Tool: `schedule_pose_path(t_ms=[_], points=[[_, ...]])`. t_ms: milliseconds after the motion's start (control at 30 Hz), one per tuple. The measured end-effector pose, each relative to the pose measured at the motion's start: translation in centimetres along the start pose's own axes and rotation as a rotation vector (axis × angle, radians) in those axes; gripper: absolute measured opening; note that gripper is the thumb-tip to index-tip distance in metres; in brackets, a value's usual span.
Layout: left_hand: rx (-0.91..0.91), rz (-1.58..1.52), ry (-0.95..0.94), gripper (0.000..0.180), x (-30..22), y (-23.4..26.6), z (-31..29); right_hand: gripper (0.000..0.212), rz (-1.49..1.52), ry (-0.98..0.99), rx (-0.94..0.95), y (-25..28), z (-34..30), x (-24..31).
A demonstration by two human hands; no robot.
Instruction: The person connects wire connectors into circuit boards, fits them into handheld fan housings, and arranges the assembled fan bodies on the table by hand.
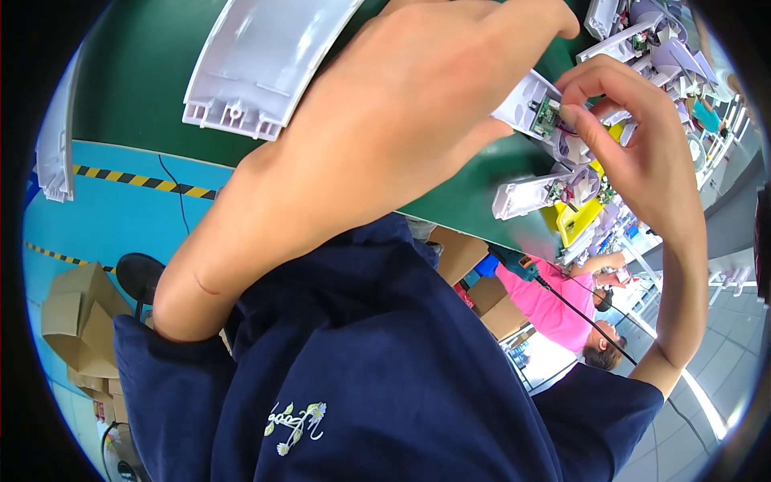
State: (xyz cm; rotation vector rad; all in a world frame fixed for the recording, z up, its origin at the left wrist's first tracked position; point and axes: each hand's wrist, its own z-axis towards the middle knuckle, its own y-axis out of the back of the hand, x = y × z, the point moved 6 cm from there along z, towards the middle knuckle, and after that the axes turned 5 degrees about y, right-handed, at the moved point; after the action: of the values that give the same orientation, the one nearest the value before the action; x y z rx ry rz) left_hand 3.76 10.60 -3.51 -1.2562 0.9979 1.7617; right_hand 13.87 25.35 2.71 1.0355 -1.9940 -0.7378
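My left hand (pixel 418 96) reaches across the green table, its thumb against the edge of a white plastic housing (pixel 518 104). Part of that housing and some of the left fingers are hidden behind the hand. Inside the housing sits a small green circuit board (pixel 547 117), with thin dark red wires beside it. At the board's right edge, my right hand (pixel 630 132) is closed in a pinch, thumb tip on the board. A larger curved white plastic shell (pixel 261 68) lies on the table left of my left hand.
Similar white housing (pixel 522 198) with board and wires lies near the table edge, by a yellow tray (pixel 580 221). More parts crowd the far right. A teal-handled tool (pixel 518 263) hangs on a cord. Cardboard boxes (pixel 84 317) stand lower left. Someone in pink (pixel 546 301) works nearby.
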Motion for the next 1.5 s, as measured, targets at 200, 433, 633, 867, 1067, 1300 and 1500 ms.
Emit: schedule_pose_path(t_ms=[200,433,633,867,1067,1300,1500], points=[[0.033,0.004,-0.054,0.058,0.5,-0.4,0.5,0.01,0.07,-0.019,0.035,0.4,0.5,1.6],[0.078,-0.005,-0.095,0.054,1.2,-0.8,0.9,0.011,0.137,0.006,0.067,0.3,2.0,2.6],[0.012,0.04,0.008,0.059,-0.8,0.4,-0.1,0.01,0.173,-0.007,0.118,0.6,1.0,-0.3],[0.085,0.207,-0.044,0.055,1.0,-2.2,0.7,0.023,-0.015,0.101,0.065,1.7,-0.1,-1.8],[0.166,0.295,-0.138,0.055,-1.6,-5.1,0.6,0.031,0.192,-0.128,-0.521,8.0,-6.2,4.2],[0.359,0.336,-0.151,0.058,-2.4,-8.7,0.0,0.045,0.396,-0.555,-1.44,-8.2,-16.2,-0.6],[0.383,0.478,-0.218,0.079,-2.4,-11.4,-0.9,0.069,0.25,-0.621,-1.467,-16.4,-12.5,0.8]])
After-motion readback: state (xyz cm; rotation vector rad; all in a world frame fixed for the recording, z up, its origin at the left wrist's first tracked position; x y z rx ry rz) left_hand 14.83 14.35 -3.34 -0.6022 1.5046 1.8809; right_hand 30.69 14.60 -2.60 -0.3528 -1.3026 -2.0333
